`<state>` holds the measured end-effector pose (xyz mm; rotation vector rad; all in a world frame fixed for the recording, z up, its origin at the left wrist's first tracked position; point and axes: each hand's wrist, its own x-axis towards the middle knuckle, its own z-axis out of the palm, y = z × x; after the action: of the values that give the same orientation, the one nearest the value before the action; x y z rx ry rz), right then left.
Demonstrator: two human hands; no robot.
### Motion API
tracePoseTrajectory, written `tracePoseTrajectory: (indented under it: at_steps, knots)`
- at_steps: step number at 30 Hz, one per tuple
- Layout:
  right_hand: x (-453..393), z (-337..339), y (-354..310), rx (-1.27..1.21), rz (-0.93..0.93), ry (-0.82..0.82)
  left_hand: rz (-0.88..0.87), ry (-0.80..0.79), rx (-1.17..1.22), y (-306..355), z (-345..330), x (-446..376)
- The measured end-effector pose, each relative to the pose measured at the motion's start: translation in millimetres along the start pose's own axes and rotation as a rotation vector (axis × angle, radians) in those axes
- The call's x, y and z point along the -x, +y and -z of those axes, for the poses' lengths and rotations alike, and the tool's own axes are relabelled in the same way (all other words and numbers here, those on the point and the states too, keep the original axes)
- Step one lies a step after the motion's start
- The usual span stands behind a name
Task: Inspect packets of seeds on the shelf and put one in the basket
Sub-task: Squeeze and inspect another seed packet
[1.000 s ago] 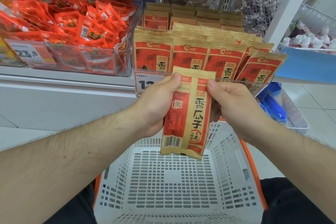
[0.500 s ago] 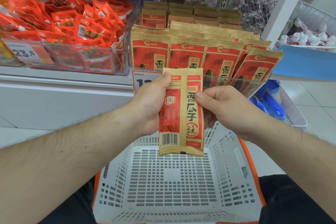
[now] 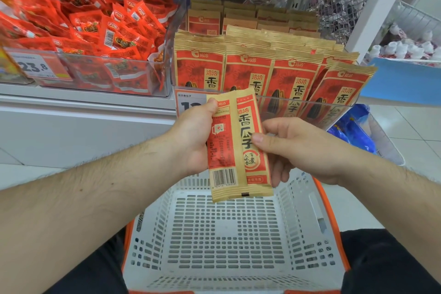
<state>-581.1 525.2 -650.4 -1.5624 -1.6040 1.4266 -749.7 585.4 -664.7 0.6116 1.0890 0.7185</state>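
The seed packet [image 3: 235, 148] hangs upright over the far edge of the white basket [image 3: 229, 267], its back panel with barcode facing the camera, just near of the shelf tray where the other seed packets [image 3: 260, 74] stand in rows; the left hand [image 3: 191, 141] grips its left edge, thumb curled over the upper front and fingers hidden behind; the right hand [image 3: 296, 148] pinches the right edge about mid-height, thumb tip on the printed face, the remaining fingers loosely bent behind and below. The packet looks light and thin, a paper-faced pouch with flat crimped seals at top and bottom; it should flex and crinkle rather than hold rigid, and the loose contents would likely shift toward the lower end when tilted; nothing about it seems fragile, though hard squeezing could crack the seeds. The matte paper probably offers fair friction, so an edge pinch seems enough; the sealed margins are the firmest places to hold; releasing it from low over the basket floor looks safe.
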Motion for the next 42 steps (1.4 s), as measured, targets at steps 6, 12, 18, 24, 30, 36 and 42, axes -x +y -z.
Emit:
tracePoseTrajectory:
  at_steps: [6, 12, 18, 24, 30, 36, 42]
  knots:
    - [1.8, -4.5, 2.8, 0.014, 0.031, -0.049, 0.003, 0.038, -0.011, -0.2, 2.6, -3.9]
    - [2.1, -6.9, 1.2, 0.014, 0.059, -0.014, 0.009, 0.022, -0.063, -0.2, 2.8, -6.7]
    - [3.3, -21.7, 0.3, 0.240, 0.048, 0.092, -0.034, -0.007, -0.256, -7.3, 0.1, -3.7]
    - [2.3, -29.3, -0.4, 0.281, 0.040, 0.112, -0.116, -0.015, -0.328, -15.3, -2.0, -2.4]
    - [-2.3, -21.5, -1.4, -0.053, 0.013, 0.198, -0.117, -0.251, -0.462, -17.5, -3.9, -4.2]
    - [-3.4, -19.1, -1.0, -0.190, 0.062, 0.199, -0.163, -0.424, -0.535, -19.9, -4.6, -3.4]
    - [-3.3, -17.0, -1.1, -0.269, 0.109, 0.158, -0.240, -0.504, -0.500, -25.2, -7.1, -6.8]
